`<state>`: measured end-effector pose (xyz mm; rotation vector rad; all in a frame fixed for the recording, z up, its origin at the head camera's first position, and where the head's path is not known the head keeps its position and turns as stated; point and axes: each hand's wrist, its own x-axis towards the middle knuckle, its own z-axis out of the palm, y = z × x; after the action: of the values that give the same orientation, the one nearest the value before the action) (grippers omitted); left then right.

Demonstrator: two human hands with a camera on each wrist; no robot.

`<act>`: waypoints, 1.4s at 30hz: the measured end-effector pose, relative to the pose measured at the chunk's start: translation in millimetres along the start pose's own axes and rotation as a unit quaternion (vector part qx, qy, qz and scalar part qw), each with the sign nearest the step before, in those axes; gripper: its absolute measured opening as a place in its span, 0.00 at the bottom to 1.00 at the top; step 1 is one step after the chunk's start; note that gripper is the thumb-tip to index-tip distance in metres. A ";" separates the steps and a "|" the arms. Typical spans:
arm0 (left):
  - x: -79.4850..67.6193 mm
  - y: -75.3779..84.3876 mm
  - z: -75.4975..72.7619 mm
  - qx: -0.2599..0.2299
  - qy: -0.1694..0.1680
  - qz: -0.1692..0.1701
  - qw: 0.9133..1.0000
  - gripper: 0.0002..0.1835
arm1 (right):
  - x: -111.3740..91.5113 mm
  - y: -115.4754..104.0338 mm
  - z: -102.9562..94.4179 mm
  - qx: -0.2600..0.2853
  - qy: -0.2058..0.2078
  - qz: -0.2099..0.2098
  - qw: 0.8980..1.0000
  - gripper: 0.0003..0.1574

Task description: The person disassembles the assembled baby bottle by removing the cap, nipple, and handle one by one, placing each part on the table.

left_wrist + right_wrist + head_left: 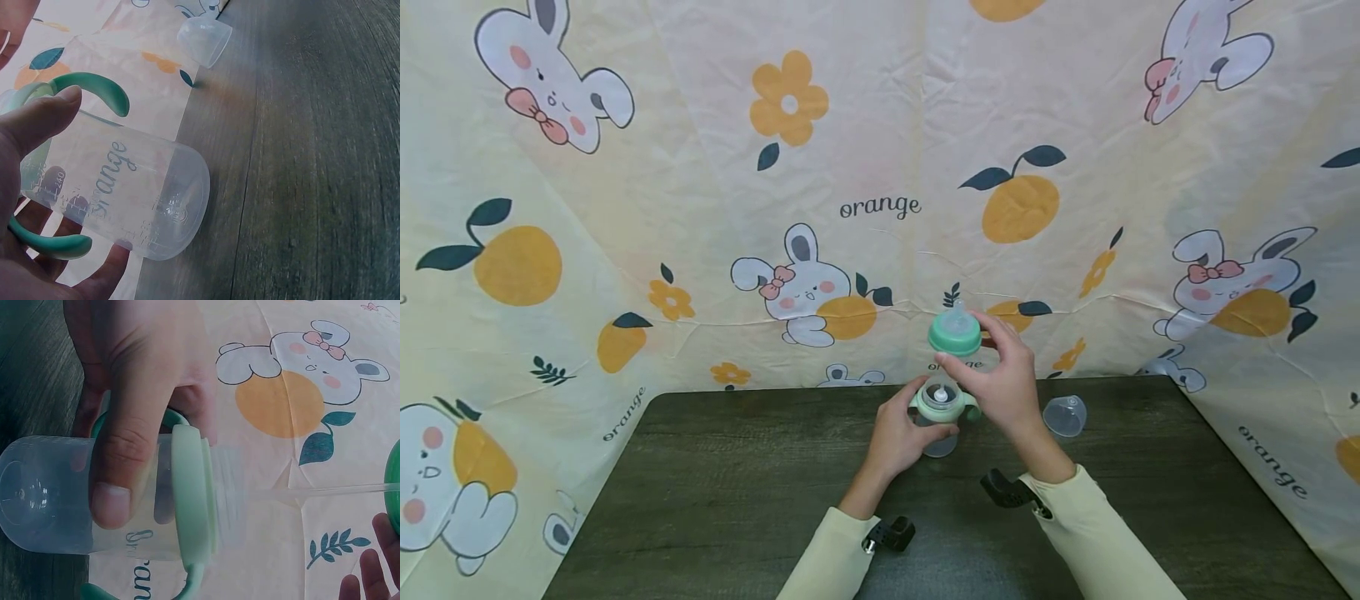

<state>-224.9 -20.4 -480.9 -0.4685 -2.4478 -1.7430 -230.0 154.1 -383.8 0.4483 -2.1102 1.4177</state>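
A clear baby bottle (940, 447) with a pale green ring and two green handles (103, 94) is in my left hand (897, 437), its thumb and fingers around the body. In the right wrist view the bottle's threaded neck (228, 487) is uncovered. My right hand (1006, 383) grips a green screw collar (955, 336) with a clear nipple on top, held above the bottle mouth. From the collar a thin clear straw (325, 489) stretches toward the neck. Collar and bottle stand apart.
On the dark wooden table (737, 483), right of the hands, lies a clear dome cap (1065, 416). Behind the table's back edge hangs a cloth (700, 192) printed with rabbits and oranges. Black wrist cameras (891, 533) sit on both sleeves.
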 end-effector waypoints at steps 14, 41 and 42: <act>-1.3 -0.3 2.3 0.006 0.006 -0.001 1.000 0.42 | 2.0 -2.3 -4.9 0.004 0.005 -0.005 1.000 0.41; -3.6 2.5 4.4 0.008 0.011 0.007 1.000 0.42 | 8.1 -6.7 -16.1 0.018 0.023 -0.019 0.999 0.41; -3.9 2.8 4.4 0.007 0.011 0.007 1.000 0.42 | 8.1 -7.1 -16.7 0.019 0.023 -0.018 0.999 0.41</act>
<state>-219.9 -16.2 -480.9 -0.4595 -2.4344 -1.7153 -228.1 167.0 -368.9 0.4630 -2.0318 1.4359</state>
